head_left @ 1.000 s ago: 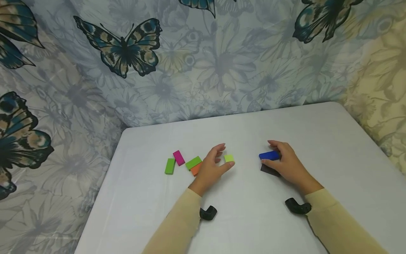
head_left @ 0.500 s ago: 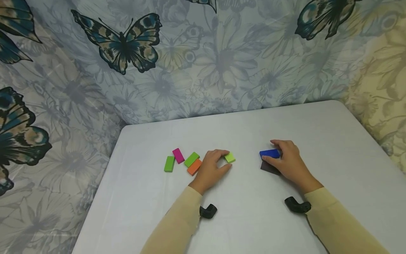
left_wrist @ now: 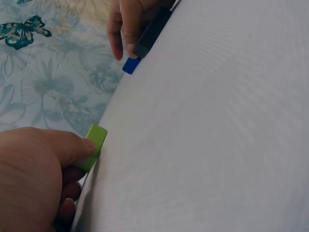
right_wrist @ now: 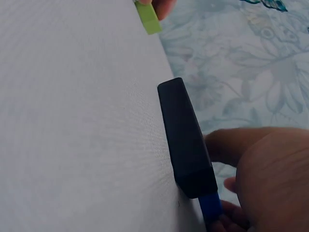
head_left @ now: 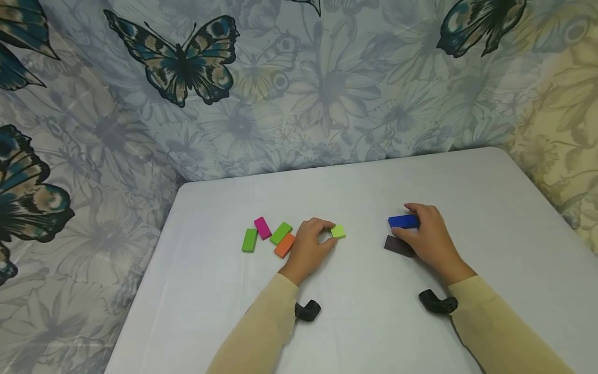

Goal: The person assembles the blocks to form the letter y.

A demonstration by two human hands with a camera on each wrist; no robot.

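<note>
My left hand (head_left: 308,248) pinches a small lime-green block (head_left: 338,231) between thumb and fingers near the table's middle. In the left wrist view the thumb lies across the near face of this lime block (left_wrist: 97,137). Over on the right, my right hand (head_left: 431,238) holds a blue block (head_left: 404,222) with the thumb at its near side and the fingers at its far side. Just in front of the blue block lies a black block (head_left: 398,246), partly under the right hand. The right wrist view shows the black block (right_wrist: 186,135) large, covering most of the blue one.
Left of my left hand lie two green blocks (head_left: 249,240), a magenta block (head_left: 262,228) and an orange block (head_left: 284,245) close to the left hand. They rest on a white-covered table (head_left: 210,311). A butterfly-patterned cloth (head_left: 327,104) hangs behind it.
My left hand has closed its thumb and fingers on the lime block. My right hand has moved the blue block slightly right and away from the black one, opening a gap.
</note>
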